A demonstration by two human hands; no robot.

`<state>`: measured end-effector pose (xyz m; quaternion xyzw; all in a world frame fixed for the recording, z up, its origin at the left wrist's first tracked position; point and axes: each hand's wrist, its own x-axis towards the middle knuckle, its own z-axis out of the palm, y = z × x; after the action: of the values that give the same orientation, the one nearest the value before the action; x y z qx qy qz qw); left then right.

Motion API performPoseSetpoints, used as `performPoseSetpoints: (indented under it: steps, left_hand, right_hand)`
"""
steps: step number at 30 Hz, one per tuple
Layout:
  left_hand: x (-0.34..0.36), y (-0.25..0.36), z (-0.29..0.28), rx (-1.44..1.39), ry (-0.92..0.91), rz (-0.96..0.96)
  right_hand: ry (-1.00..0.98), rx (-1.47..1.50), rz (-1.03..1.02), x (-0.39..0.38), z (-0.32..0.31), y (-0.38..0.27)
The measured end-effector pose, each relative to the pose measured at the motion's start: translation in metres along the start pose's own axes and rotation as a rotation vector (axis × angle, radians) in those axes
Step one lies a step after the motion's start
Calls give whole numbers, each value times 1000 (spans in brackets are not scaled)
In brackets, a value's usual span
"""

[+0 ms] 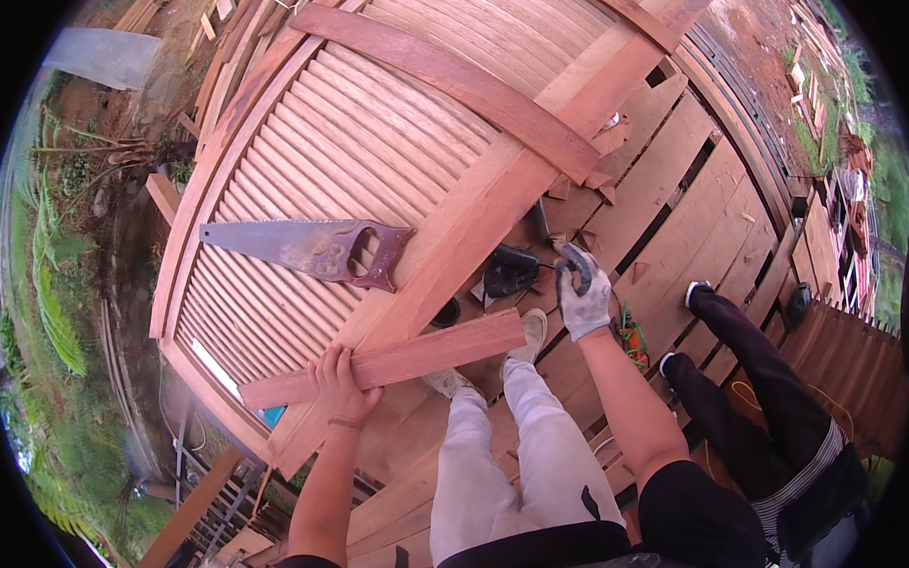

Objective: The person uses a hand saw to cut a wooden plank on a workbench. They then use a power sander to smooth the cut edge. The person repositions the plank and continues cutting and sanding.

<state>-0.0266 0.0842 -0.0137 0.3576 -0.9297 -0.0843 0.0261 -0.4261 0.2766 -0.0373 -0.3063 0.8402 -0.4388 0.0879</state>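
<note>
One left hand [342,392] on a reddish board [442,352]

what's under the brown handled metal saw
A pale slatted wooden panel; slats show around the saw and through its handle. Whatever lies directly beneath its blade is covered.

You wear a black short-sleeved top [702,513], pale trousers [477,485] and light shoes [535,335]. Your right hand [582,296] is gloved in white and dark grey; a thin band [347,422] rings your left wrist.

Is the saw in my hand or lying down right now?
Lying down: the saw rests on the slatted panel, its handle free; your left hand is on a short board.
</note>
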Motion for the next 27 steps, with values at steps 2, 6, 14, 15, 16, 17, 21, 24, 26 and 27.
performPoseSetpoints:
  steps: [2, 6, 14, 15, 16, 17, 21, 24, 26, 27]
  left_hand:
    - [0, 1, 1, 0, 1, 1]
    - [-1, 1, 2, 29, 11, 19]
    - [-1, 0, 0, 60, 1, 55]
    - [-2, 0, 0, 61, -1, 56]
    - [-2, 1, 1, 62, 11, 49]
    - [-2, 1, 1, 82, 23, 57]
    - [-6, 2, 5, 137, 62, 30]
    - [-9, 3, 8, 139, 105, -5]
    - [-11, 6, 9, 115, 130, -2]
    - [-11, 7, 8, 104, 128, -12]
  right_hand:
    - [-97, -108, 337, -20, -2, 68]
    - [-438, -381, 366, -44, 46, 176]
    - [-724, -710, 139, 21, 168, 257]
    - [-763, -753, 74, 32, 182, 263]
    - [-789, -863, -11, 43, 195, 269]
    - [-798, -968, -121, 54, 209, 276]
    - [-823, -1114, -370, 98, 259, 302]
    - [-837, -1165, -502, 120, 276, 317]
    - [-848, -1180, -586, 124, 270, 322]
    - [-830, -1193, -623, 124, 263, 322]
